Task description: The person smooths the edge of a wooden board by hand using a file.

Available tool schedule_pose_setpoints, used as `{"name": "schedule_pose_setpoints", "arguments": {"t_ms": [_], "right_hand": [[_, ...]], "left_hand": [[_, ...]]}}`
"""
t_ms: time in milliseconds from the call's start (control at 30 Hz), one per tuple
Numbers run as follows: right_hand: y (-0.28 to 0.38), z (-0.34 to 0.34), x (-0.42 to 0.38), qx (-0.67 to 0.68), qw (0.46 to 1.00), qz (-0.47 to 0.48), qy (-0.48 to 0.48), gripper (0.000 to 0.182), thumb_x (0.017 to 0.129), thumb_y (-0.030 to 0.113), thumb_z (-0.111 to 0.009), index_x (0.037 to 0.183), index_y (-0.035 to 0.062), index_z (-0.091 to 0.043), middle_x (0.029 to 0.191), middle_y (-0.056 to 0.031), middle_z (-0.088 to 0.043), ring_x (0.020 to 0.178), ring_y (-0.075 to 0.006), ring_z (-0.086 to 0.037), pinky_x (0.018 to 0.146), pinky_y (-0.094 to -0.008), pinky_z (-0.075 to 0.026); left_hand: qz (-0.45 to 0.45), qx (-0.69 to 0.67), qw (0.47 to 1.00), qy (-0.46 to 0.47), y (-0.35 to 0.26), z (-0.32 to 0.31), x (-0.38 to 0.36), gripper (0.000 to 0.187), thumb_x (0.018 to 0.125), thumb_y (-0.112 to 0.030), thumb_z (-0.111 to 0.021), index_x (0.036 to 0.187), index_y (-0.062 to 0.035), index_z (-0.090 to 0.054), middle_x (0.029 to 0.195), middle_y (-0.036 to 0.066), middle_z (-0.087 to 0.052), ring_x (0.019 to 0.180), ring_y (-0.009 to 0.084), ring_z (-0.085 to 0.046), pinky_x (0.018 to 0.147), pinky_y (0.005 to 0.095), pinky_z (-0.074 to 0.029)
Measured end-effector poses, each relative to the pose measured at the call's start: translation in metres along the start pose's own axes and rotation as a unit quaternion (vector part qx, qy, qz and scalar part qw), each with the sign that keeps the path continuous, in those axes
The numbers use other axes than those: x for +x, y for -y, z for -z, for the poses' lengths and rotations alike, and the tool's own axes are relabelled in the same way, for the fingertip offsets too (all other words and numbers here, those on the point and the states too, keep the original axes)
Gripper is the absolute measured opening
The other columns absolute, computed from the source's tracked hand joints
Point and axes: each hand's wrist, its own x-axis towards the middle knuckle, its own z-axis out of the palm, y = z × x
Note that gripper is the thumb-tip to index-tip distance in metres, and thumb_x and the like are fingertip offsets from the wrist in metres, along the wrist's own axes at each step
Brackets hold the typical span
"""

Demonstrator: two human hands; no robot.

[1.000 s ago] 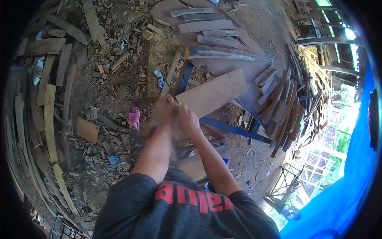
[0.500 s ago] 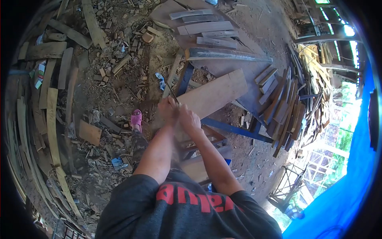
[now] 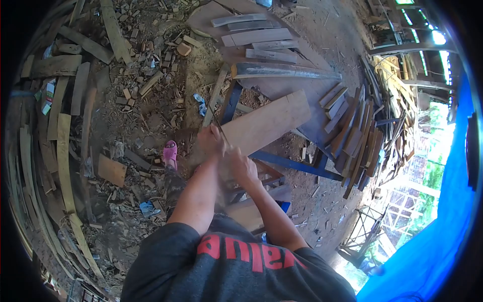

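Note:
A wide pale wooden board (image 3: 271, 121) lies slantwise across a blue-legged support in front of me. A thin, dark saw blade (image 3: 218, 120), seen nearly edge-on, crosses the board near its closer end. My right hand (image 3: 243, 167) is closed around the near end of the saw; its handle is hidden in my fingers. My left hand (image 3: 211, 141) is closed at the board's left edge, thumb raised close beside the blade. Its lower fingers are blurred, and their hold is partly hidden.
Curved timber pieces (image 3: 359, 136) are stacked at the right. Several slats (image 3: 259, 36) and a thick beam (image 3: 287, 70) lie beyond the board. A blue support bar (image 3: 297, 165) runs below it. Wood offcuts (image 3: 151, 83) litter the ground, with long planks (image 3: 64, 161) at far left.
My right hand has drawn back toward my body with the saw, widening the space between my hands. The left hand stays at nearly the same spot on the board.

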Motion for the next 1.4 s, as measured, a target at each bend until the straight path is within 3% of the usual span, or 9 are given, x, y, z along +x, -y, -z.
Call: {"name": "schedule_pose_setpoints", "arguments": {"t_ms": [133, 267, 533, 633, 900, 1100, 1200, 1300, 1400], "right_hand": [[0.000, -0.002, 0.008, -0.003, 1.000, -0.016, 0.014, 0.012, 0.091, 0.013, -0.043, 0.099, 0.0034, -0.042, 0.079, -0.0277, -0.065, 0.076, -0.0451, -0.065, 0.068, -0.0540, -0.051], [0.001, -0.014, 0.044, 0.011, 1.000, 0.028, -0.003, 0.014, 0.091, 0.014, -0.044, 0.101, 0.0044, -0.041, 0.079, -0.0279, -0.064, 0.077, -0.0457, -0.065, 0.070, -0.0548, -0.051], [-0.003, -0.006, 0.006, 0.000, 1.000, -0.026, 0.018, 0.012, 0.091, 0.013, -0.044, 0.099, 0.0042, -0.042, 0.077, -0.0270, -0.064, 0.076, -0.0448, -0.065, 0.067, -0.0536, -0.051], [-0.001, -0.014, 0.041, 0.026, 0.998, 0.050, -0.022, 0.014, 0.089, 0.013, -0.044, 0.100, 0.0038, -0.041, 0.078, -0.0287, -0.064, 0.077, -0.0458, -0.065, 0.068, -0.0542, -0.051], [-0.001, -0.001, -0.004, 0.000, 0.999, -0.041, 0.018, 0.011, 0.089, 0.009, -0.046, 0.097, 0.0018, -0.043, 0.079, -0.0282, -0.065, 0.077, -0.0454, -0.065, 0.068, -0.0532, -0.052], [-0.017, -0.010, 0.014, 0.018, 1.000, 0.024, -0.001, 0.013, 0.090, 0.011, -0.045, 0.099, 0.0014, -0.043, 0.079, -0.0286, -0.064, 0.078, -0.0456, -0.065, 0.069, -0.0540, -0.051], [-0.004, -0.007, -0.006, 0.020, 1.000, -0.021, 0.002, 0.012, 0.090, 0.011, -0.045, 0.099, 0.0020, -0.043, 0.078, -0.0271, -0.065, 0.078, -0.0452, -0.065, 0.068, -0.0533, -0.052], [0.000, -0.006, -0.013, 0.009, 1.000, -0.027, -0.012, 0.012, 0.091, 0.010, -0.044, 0.099, 0.0026, -0.044, 0.077, -0.0263, -0.065, 0.076, -0.0445, -0.065, 0.067, -0.0523, -0.052], [0.003, -0.010, 0.020, 0.013, 1.000, 0.010, -0.025, 0.012, 0.091, 0.011, -0.043, 0.100, 0.0030, -0.044, 0.076, -0.0254, -0.065, 0.076, -0.0442, -0.065, 0.065, -0.0516, -0.052]], "left_hand": [[0.005, -0.003, 1.000, 0.000, 0.001, 0.002, 0.004, 0.042, 0.095, -0.028, -0.037, 0.076, -0.0003, -0.062, 0.081, 0.021, -0.060, 0.078, 0.0397, -0.054, 0.075, 0.0496, -0.040], [-0.031, -0.005, 1.000, 0.000, 0.010, -0.003, 0.003, 0.042, 0.096, -0.028, -0.037, 0.076, -0.0007, -0.062, 0.079, 0.020, -0.059, 0.078, 0.0404, -0.054, 0.076, 0.0495, -0.041], [-0.010, 0.005, 1.000, 0.015, 0.010, -0.004, 0.002, 0.039, 0.095, -0.029, -0.037, 0.079, -0.0025, -0.060, 0.082, 0.020, -0.059, 0.079, 0.0411, -0.053, 0.076, 0.0504, -0.040], [-0.011, -0.004, 0.999, 0.033, 0.009, -0.004, 0.002, 0.038, 0.095, -0.029, -0.037, 0.080, -0.0026, -0.060, 0.084, 0.020, -0.059, 0.080, 0.0408, -0.053, 0.076, 0.0503, -0.041], [0.017, 0.011, 0.999, 0.043, 0.010, -0.005, 0.000, 0.038, 0.096, -0.029, -0.037, 0.080, -0.0022, -0.060, 0.085, 0.020, -0.059, 0.081, 0.0414, -0.053, 0.077, 0.0506, -0.041], [0.012, 0.007, 1.000, -0.003, 0.003, -0.004, -0.005, 0.037, 0.095, -0.027, -0.038, 0.079, -0.0023, -0.060, 0.085, 0.019, -0.060, 0.082, 0.0407, -0.053, 0.078, 0.0502, -0.040], [0.027, 0.001, 1.000, 0.016, 0.006, -0.007, 0.002, 0.036, 0.094, -0.026, -0.040, 0.077, -0.0026, -0.060, 0.083, 0.019, -0.061, 0.080, 0.0408, -0.054, 0.075, 0.0509, -0.040], [0.030, 0.008, 0.999, -0.024, 0.006, -0.008, 0.000, 0.036, 0.093, -0.026, -0.041, 0.073, -0.0029, -0.060, 0.079, 0.020, -0.061, 0.076, 0.0417, -0.054, 0.072, 0.0519, -0.040], [0.017, 0.011, 1.000, -0.011, 0.005, -0.002, -0.001, 0.037, 0.093, -0.027, -0.041, 0.074, -0.0028, -0.061, 0.078, 0.021, -0.060, 0.074, 0.0429, -0.054, 0.070, 0.0528, -0.041]]}}
